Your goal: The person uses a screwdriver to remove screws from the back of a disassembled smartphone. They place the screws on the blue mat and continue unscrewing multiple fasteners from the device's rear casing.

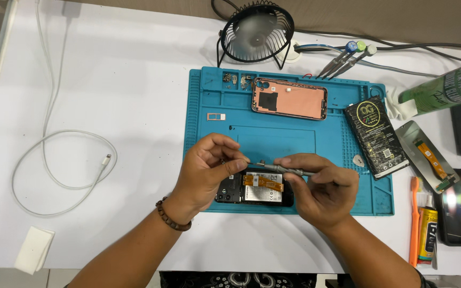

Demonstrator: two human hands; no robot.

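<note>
Mat tray (234,79) holds screws; hands (209,168) (321,186) grip screwdriver (286,169).

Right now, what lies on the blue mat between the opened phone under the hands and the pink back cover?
In the head view, only bare blue mat lies between the opened phone and the pink back cover.

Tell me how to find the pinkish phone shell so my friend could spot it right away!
Start at the big blue mat in the middle of the white table. Look along its far edge, just below the small black fan. The pinkish phone shell lies flat there, empty, with a dark square patch inside, unlike the opened black phone under the hands, which still has its parts.
</note>
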